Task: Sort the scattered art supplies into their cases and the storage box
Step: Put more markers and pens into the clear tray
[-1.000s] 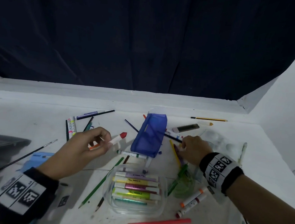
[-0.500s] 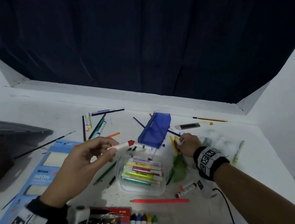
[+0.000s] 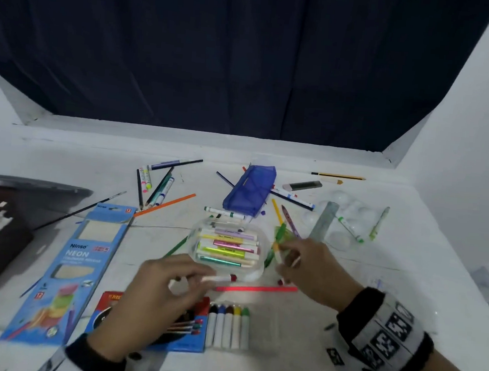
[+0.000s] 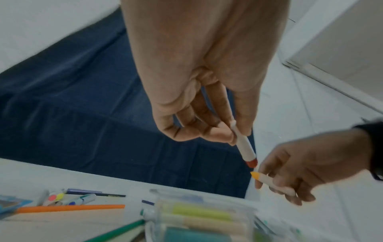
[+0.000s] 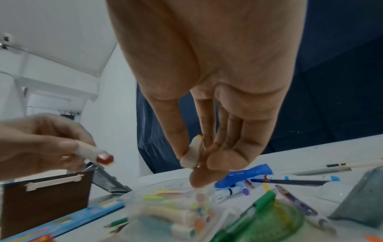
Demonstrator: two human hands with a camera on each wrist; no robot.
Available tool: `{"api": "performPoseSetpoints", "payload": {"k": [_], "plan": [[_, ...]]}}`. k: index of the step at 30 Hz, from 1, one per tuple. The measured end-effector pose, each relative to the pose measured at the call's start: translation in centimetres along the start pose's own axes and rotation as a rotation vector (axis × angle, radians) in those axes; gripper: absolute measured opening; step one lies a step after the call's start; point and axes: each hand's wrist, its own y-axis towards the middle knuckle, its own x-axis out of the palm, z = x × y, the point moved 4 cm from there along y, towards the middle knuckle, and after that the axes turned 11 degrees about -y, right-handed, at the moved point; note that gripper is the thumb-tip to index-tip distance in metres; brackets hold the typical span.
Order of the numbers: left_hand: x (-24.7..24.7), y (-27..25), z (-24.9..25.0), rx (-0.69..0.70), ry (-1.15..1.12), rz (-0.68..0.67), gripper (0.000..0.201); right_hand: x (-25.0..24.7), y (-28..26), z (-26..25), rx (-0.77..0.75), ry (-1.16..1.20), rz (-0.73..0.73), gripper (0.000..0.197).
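Red-capped marker pinched in the left hand has come down beside the marker pack; the right hand, back from the blue pouch, now grips an orange-tipped marker; both likely go into that pack next.

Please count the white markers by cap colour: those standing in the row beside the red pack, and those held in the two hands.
black-capped marker: 1
blue-capped marker: 1
brown-capped marker: 1
yellow-capped marker: 1
green-capped marker: 1
red-capped marker, left hand: 1
orange-capped marker, right hand: 1
Total: 7
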Motion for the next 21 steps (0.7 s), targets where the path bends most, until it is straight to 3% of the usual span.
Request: {"api": "performPoseSetpoints", "payload": {"k": [5, 11, 15, 17, 19, 21], "plan": [[4.4, -0.5, -0.7, 0.113, 0.199, -0.256, 0.025, 3.2, -4.2, 0.0, -0.077, -0.111, -0.207, 0.032], [7.8, -0.7, -1.1, 0.243, 0.479, -0.374, 0.02, 5.1, -5.3, -0.1, -0.066, -0.111, -0.217, 0.029], [9.3, -0.9, -1.3, 0.191, 0.56, -0.446, 0.023, 5.6, -5.4, -1.1, -0.105, -0.116, -0.236, 0.006], [9.6, -0.8, -1.6, 0.142, 0.528, -0.455, 0.029, 5.8, -5.4, -1.2, -0.112, -0.098, -0.245, 0.021], [9.7, -0.8, -2.1, 0.049, 0.501, -0.499, 0.038, 6.0, -5.5, -1.2, -0.105, -0.108, -0.24, 0.007], [9.6, -0.7, -2.3, 0.024, 0.497, -0.502, 0.039, 6.2, -5.6, -1.2, -0.111, -0.12, -0.233, 0.014]]}}
